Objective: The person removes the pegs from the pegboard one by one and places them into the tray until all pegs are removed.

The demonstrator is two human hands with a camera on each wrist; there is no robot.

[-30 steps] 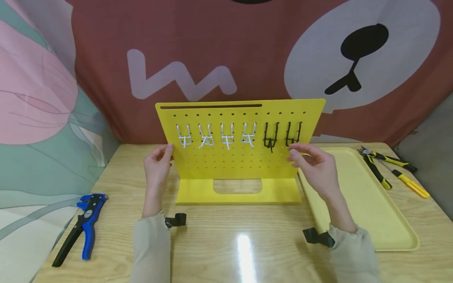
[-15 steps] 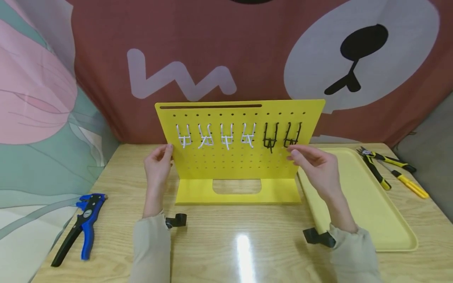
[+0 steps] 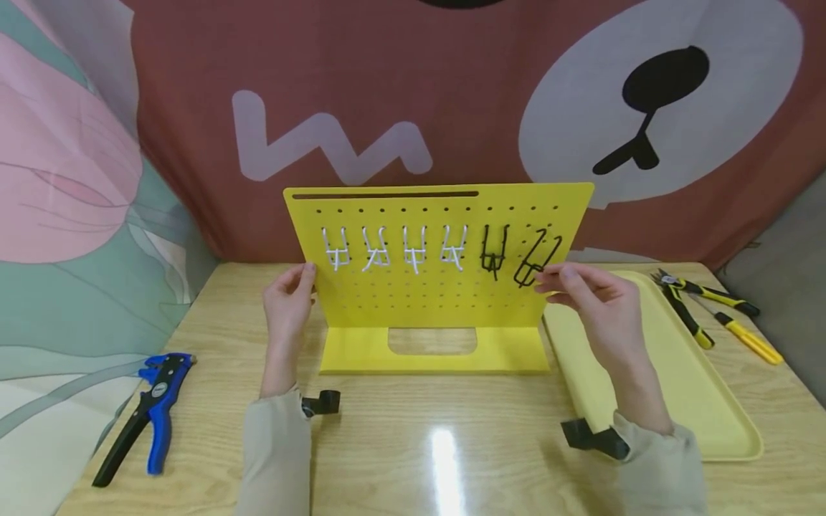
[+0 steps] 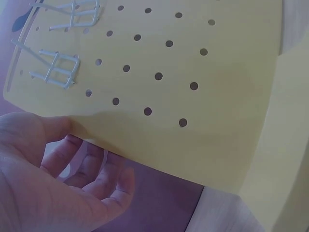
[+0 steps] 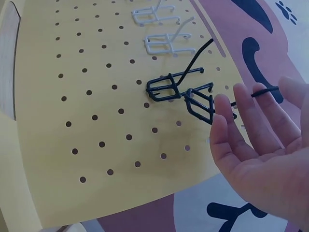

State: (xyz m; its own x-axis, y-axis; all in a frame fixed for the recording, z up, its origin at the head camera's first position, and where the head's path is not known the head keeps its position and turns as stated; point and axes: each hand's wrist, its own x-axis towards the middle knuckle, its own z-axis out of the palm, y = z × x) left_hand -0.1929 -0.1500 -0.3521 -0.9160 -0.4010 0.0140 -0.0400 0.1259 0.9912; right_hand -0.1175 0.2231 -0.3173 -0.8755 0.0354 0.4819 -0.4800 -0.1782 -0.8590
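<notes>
A yellow pegboard (image 3: 426, 315) stands upright on its foot, with several white wire hooks (image 3: 414, 255) in a row. To their right hangs a black hook (image 3: 493, 261), straight on the board. My left hand (image 3: 288, 297) holds the board's left edge, thumb on the front and fingers behind it. Near the right edge my right hand (image 3: 603, 304) pinches the arm of a second black hook (image 5: 211, 104), its frame tilted to the right against the board. In the right wrist view, the fingers hide part of this hook.
A pale yellow tray (image 3: 729, 408) lies right of the board. Beyond it are black-and-yellow pliers (image 3: 693, 322) and a yellow-handled screwdriver (image 3: 751, 338). A blue-and-black wire stripper (image 3: 161, 401) lies at the left. A printed cloth (image 3: 361, 57) hangs behind the table (image 3: 387, 444).
The right hand has moved slightly right and now pinches the rightmost black hook. That hook has gone from hanging straight to tilting right. The left hand and pegboard stay put.
</notes>
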